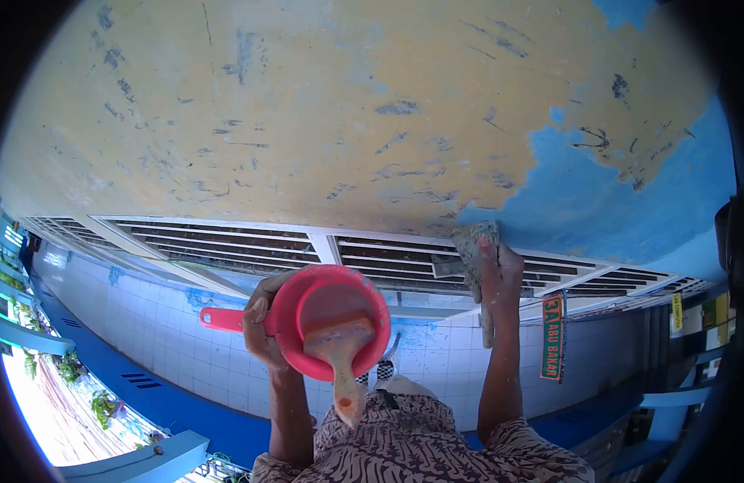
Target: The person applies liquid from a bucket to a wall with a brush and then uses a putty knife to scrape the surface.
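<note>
My left hand (pixel 262 330) is wrapped around the side of a pink plastic dipper (pixel 374 354), near its handle. A wide paintbrush (pixel 345 354) stands in the dipper, its bristle end in murky liquid and its handle over the rim. My right hand (pixel 505 274) is raised to the bottom edge of the painted wall (pixel 307 121), closed on a putty knife (pixel 470 245) caked with grey paste. The tool's handle points down below my fingers. A second flat grey piece juts out to the left of the blade.
White slatted vents (pixel 227 245) run beneath the wall, which is worn yellow with blue patches at the right. A green and orange class sign (pixel 553 342) hangs right of my forearm. White tiles (pixel 227 354) cover the floor. A blue railing (pixel 130 459) and plants (pixel 102 409) are at left.
</note>
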Demonstrator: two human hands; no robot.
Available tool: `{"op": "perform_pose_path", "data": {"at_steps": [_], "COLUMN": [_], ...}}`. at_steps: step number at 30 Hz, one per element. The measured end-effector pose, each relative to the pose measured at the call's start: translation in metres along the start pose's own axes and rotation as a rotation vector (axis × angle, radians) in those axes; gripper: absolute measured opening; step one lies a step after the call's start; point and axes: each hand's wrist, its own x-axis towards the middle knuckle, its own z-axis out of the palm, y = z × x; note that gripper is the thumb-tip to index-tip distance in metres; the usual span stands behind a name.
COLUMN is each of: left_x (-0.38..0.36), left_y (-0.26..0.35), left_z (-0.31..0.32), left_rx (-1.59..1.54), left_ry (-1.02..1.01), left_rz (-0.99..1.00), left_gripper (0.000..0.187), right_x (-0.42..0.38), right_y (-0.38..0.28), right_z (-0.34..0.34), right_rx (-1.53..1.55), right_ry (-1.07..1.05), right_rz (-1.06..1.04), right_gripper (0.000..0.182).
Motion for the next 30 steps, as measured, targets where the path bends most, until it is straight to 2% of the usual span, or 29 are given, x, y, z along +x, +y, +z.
{"op": "perform_pose_path", "data": {"at_steps": [5,7,8,11,12,13,15,16,17,19,21,23,26,29,30], "left_x": [-0.019,-0.026,-0.031,-0.043,-0.045,-0.048,-0.049,-0.052,-0.052,-0.045,-0.05,-0.051,-0.05,-0.05,-0.052], "left_y": [-0.018,-0.031,-0.041,-0.054,-0.052,-0.053,-0.061,-0.062,-0.061,-0.059,-0.058,-0.064,-0.073,-0.08,-0.077], "left_z": [-0.01,-0.015,-0.02,-0.017,-0.011,-0.011,-0.006,-0.002,0.001,0.002,0.002,0.005,0.002,0.002,0.005], "left_rx": [-0.167,-0.185,-0.198,-0.24,-0.237,-0.229,-0.267,-0.262,-0.202,-0.128,-0.14,-0.19,-0.164,-0.141,-0.124], "left_ry": [0.049,0.0,-0.027,-0.013,-0.005,-0.015,-0.039,-0.039,-0.077,-0.138,-0.15,-0.123,-0.156,-0.175,-0.151], "left_rz": [-0.182,-0.271,-0.277,-0.313,-0.346,-0.352,-0.405,-0.412,-0.413,-0.395,-0.409,-0.444,-0.473,-0.456,-0.47], "left_gripper": [0.057,0.057,0.057,0.057,0.057,0.057,0.058,0.058,0.058,0.058,0.059,0.06,0.06,0.059,0.059], "right_x": [0.006,0.006,0.004,0.007,0.014,0.009,0.006,0.004,-0.002,-0.007,-0.003,-0.002,-0.01,-0.011,-0.012], "right_y": [-0.001,0.003,0.005,-0.002,0.008,0.009,0.007,0.0,0.004,0.016,0.024,0.035,0.044,0.051,0.049], "right_z": [-0.015,-0.017,-0.025,-0.028,-0.015,-0.014,-0.012,-0.006,-0.01,-0.016,-0.011,-0.01,-0.01,-0.013,-0.008], "right_rx": [-0.268,-0.284,-0.222,-0.214,-0.232,-0.23,-0.181,-0.185,-0.179,0.051,0.031,0.003,0.034,0.148,0.205], "right_ry": [-0.078,-0.048,-0.08,-0.128,-0.024,-0.013,-0.066,0.04,0.048,-0.037,-0.029,0.005,-0.033,-0.058,-0.038], "right_rz": [-0.093,-0.306,-0.143,-0.051,-0.385,-0.376,-0.075,-0.24,-0.225,0.1,0.055,-0.075,0.057,0.064,0.146], "right_gripper": [0.031,0.03,0.028,0.026,0.025,0.025,0.024,0.023,0.023,0.023,0.026,0.028,0.029,0.03,0.031]}}
